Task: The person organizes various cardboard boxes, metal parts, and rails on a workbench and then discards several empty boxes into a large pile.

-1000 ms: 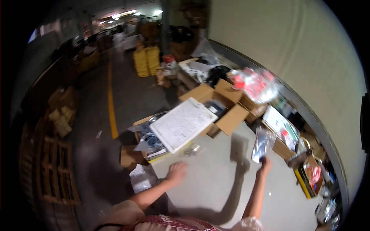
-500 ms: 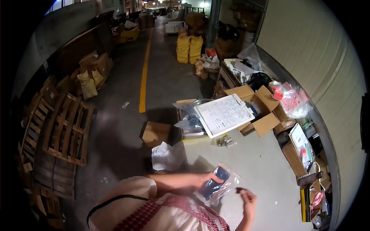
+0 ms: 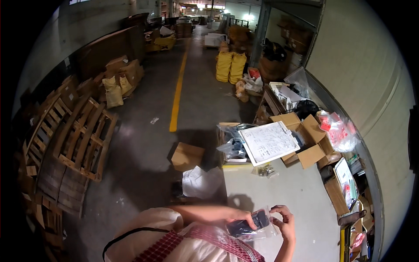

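My left hand [image 3: 242, 217] is closed on a clear zip bag [image 3: 251, 237], its thumb pressed on top. A flat, dark rectangular item [image 3: 263, 219] shows inside, partly covered by my fingers. At the bag's right edge is my right hand [image 3: 284, 222], fingers curved and spread apart from the thumb. The thumb tip meets the bag's edge; I make out nothing between those fingers. Both hands are above the near part of the pale table [image 3: 301, 196]. Farther back on it lies a small clear bag of metal parts [image 3: 265, 170].
A white board with handwriting [image 3: 270, 142] rests over a box of plastic-wrapped parts [image 3: 231, 146]. Beside it stands an open carton [image 3: 312, 160]. Clutter lines the right wall. On the floor are a cardboard box [image 3: 187, 156], crumpled papers [image 3: 200, 182] and wooden pallets [image 3: 83, 135].
My right hand has come up to the bag's edge; the small dark thing at its fingertips no longer shows. The bag has tilted flatter in my left hand. The whole view has shifted.
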A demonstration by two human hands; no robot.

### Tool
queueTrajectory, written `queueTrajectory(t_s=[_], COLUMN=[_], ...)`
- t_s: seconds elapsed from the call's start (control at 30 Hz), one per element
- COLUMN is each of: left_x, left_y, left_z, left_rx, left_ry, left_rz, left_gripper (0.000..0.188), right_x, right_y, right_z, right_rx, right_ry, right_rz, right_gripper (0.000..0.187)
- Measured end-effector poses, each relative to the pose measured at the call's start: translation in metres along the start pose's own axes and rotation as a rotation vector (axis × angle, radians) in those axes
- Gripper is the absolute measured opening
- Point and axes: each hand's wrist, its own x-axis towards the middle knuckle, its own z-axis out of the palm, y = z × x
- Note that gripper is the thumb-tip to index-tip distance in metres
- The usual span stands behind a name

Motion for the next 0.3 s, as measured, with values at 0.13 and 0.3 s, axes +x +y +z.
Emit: queueTrajectory(t_s=[0.13,0.3], left_x=[-0.004,0.010], left_y=[0.003,-0.004], left_z=[0.009,0.010], left_rx=[0.050,0.162], left_ry=[0.022,-0.017], left_rz=[-0.012,0.040], left_gripper=[0.033,0.035], right_x=[-0.008,-0.024], right_y=[-0.008,0.011], right_z=[-0.005,-0.020], right_rx=[-0.195,-0.165], right_ry=[-0.055,-0.101], right_rz=[-0.027,0.093], right_gripper=[0.020,0.020])
